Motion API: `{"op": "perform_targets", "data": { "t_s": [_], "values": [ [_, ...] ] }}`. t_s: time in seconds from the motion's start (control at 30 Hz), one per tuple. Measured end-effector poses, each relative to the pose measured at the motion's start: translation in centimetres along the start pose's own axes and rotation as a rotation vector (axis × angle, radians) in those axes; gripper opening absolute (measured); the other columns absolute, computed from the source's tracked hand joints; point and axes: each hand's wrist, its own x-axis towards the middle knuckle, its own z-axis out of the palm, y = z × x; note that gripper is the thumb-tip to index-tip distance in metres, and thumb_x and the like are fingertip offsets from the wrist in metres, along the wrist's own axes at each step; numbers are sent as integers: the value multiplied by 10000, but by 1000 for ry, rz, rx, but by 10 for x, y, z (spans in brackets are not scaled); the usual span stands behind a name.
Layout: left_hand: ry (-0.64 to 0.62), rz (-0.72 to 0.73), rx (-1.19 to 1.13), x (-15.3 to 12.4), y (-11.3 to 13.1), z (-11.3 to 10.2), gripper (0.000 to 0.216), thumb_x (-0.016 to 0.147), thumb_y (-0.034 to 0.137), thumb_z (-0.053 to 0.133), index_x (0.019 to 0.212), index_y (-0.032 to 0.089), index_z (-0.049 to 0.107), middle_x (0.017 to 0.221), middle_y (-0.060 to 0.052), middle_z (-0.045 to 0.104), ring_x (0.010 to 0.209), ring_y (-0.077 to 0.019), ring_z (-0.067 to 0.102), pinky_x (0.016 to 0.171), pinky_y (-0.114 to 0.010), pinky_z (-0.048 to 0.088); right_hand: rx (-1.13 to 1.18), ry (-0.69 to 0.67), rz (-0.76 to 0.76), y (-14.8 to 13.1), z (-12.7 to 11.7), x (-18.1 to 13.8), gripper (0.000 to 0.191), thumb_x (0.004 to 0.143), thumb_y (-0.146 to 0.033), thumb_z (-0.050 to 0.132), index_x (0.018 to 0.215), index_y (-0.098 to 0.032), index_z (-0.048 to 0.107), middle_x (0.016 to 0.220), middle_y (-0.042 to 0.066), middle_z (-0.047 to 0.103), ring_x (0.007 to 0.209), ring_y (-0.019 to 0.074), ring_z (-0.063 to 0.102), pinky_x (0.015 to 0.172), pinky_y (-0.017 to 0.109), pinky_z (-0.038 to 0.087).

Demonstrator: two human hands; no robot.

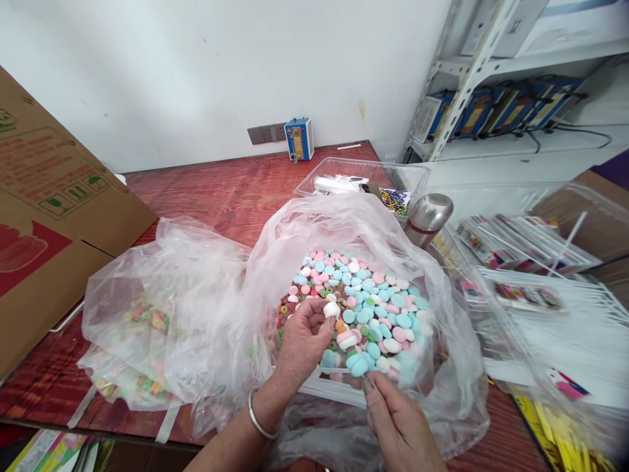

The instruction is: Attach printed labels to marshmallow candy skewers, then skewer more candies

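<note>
My left hand [308, 331] pinches a white candy [331, 309] between thumb and fingertips, above a heap of candies [366, 295]. The heap mixes blue, pink and white button-shaped pieces with small red and green rings at its left. My right hand [396, 416] is closed at the front edge of the heap, its thumb and finger on the lower end of a candy skewer [346, 340]. Blue, pink-and-white and orange pieces line up on it towards my left hand. The stick itself is hidden. A clear plastic bag [275, 262] surrounds the heap.
Another clear bag [196, 314] with coloured rings lies left, beside a cardboard box [59, 190]. A steel flask [430, 216] and a clear tray [417, 172] stand behind. To the right, a clear bin [511, 341] holds white sticks and packets. A blue device [301, 139] stands against the wall.
</note>
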Motion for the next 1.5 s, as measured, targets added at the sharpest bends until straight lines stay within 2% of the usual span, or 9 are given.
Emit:
{"op": "perform_targets", "data": {
  "t_s": [0.13,0.37,0.8,0.93,1.03,1.1,1.27,1.4,1.5],
  "values": [
    [-45,33,87,1,3,-3,356,764,261,715,1106,169,671,955,-87,740,820,-191,687,713,-287,548,81,-39,65,-1,0,-1,394,931,-548,454,757,-227,602,548,-19,463,492,152,403,460,235,367],
    [-70,73,147,0,5,-3,298,780,239,695,1067,168,725,1015,-104,752,867,-217,708,765,-320,570,282,-131,185,0,3,-2,442,930,-602,447,894,-203,633,539,-59,362,431,101,250,366,217,186],
    [-114,134,133,-3,-16,-5,270,844,257,647,1094,177,712,1063,-107,738,913,-208,699,792,-319,565,330,-41,205,-6,15,1,392,924,-579,462,765,-222,497,542,-75,365,436,84,248,381,197,204],
    [-106,105,69,-6,-16,-4,272,829,310,685,1066,177,698,1035,-100,724,905,-208,687,799,-322,551,180,46,107,0,19,10,361,944,-509,435,733,-225,502,551,-50,443,470,110,383,442,204,338],
    [-17,46,-156,-9,-4,2,238,866,396,650,996,197,637,946,-55,708,829,-180,681,750,-296,538,-21,111,-66,6,20,16,331,954,-446,428,766,-210,565,668,6,592,621,153,565,584,222,464],
    [45,-31,-347,-11,6,11,241,900,443,598,965,212,578,800,-11,672,717,-155,660,662,-266,517,-145,135,-177,6,22,17,314,969,-406,420,817,-202,604,732,23,650,676,161,618,627,224,489],
    [24,-152,-566,-16,20,33,325,894,495,588,815,190,510,612,40,530,516,-92,529,492,-198,413,-383,229,-371,-1,29,16,346,1006,-328,364,757,-213,573,681,23,676,592,163,652,541,225,489],
    [171,-139,-639,-14,18,32,362,828,454,686,779,207,427,602,85,454,425,-38,393,408,-158,314,-557,146,-480,15,26,7,310,1012,-293,356,1110,-192,632,929,87,776,703,217,748,530,262,540],
    [224,-160,-675,-17,17,27,411,795,485,711,793,223,394,574,102,417,405,-35,353,377,-146,267,-622,29,-563,44,22,1,351,1001,-263,385,1278,-200,593,862,58,790,581,224,740,419,274,512]
  ]
}}
